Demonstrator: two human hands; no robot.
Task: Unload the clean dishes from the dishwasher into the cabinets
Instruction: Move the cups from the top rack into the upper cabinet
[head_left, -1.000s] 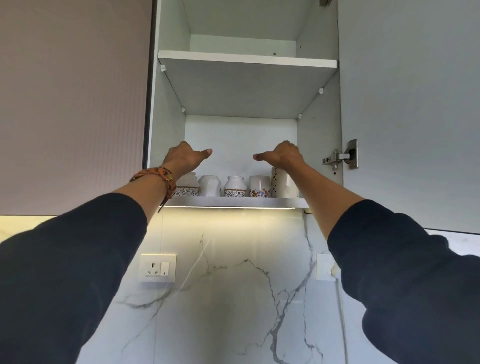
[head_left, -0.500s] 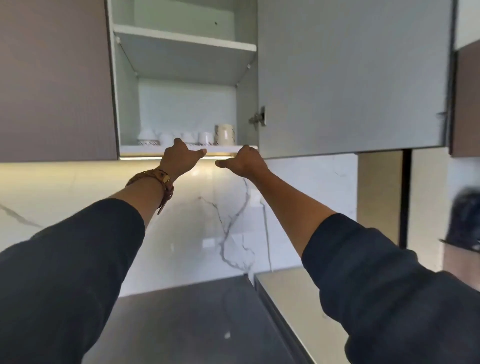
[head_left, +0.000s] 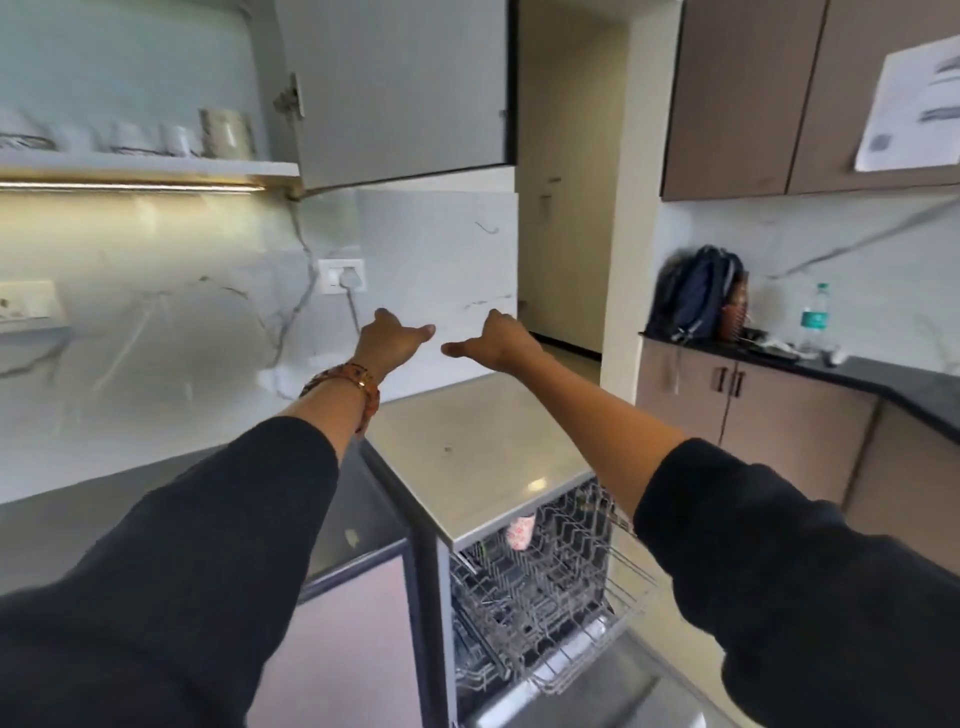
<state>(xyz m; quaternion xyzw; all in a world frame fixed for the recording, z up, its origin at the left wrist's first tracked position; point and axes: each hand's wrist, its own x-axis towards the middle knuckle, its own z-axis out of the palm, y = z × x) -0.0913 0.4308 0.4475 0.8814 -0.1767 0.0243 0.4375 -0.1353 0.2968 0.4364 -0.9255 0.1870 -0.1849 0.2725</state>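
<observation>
Over the desk by the open dishwasher, left hand and right hand hang loose, holding nothing.

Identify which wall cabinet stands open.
The white cabinet at upper left: its door hangs open, showing cups; the brown cabinets are shut.

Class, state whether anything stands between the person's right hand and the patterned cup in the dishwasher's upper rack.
Yes: the pale worktop lies between them. The right hand hangs above it, while the patterned cup sits in the upper rack just under the worktop's front edge.
</observation>
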